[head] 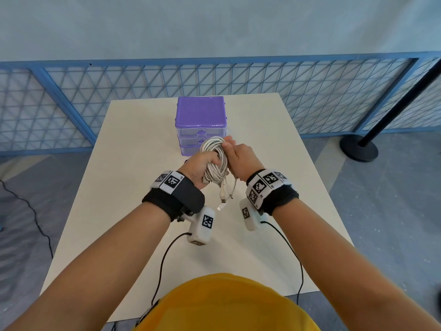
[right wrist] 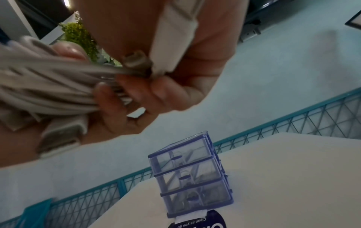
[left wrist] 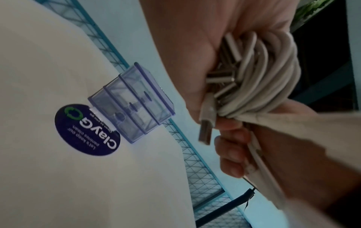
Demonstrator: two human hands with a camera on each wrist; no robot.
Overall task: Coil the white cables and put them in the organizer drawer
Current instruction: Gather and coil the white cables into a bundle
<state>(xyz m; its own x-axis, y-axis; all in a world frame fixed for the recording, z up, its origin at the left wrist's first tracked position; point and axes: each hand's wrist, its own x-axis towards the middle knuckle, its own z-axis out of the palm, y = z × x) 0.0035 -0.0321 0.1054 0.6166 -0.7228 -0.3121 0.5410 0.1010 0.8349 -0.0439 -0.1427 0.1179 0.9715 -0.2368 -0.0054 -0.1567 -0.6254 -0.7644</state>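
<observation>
A coil of white cables (head: 214, 158) is held up over the table between both hands. My left hand (head: 202, 167) grips the coil's lower left side, fingers curled through the loops (left wrist: 261, 80). My right hand (head: 235, 155) pinches the coil's right side (right wrist: 48, 86). Several loose ends with USB plugs (head: 222, 199) hang below the coil. Just behind the hands, a purple organizer (head: 201, 115) with three clear drawers (right wrist: 190, 177) stands on the table; all drawers look closed.
The white table (head: 133, 187) carries a dark round sticker (left wrist: 86, 131) in front of the organizer. A blue mesh fence (head: 95, 91) runs behind the table. A black post with a round base (head: 359, 149) stands on the floor at right.
</observation>
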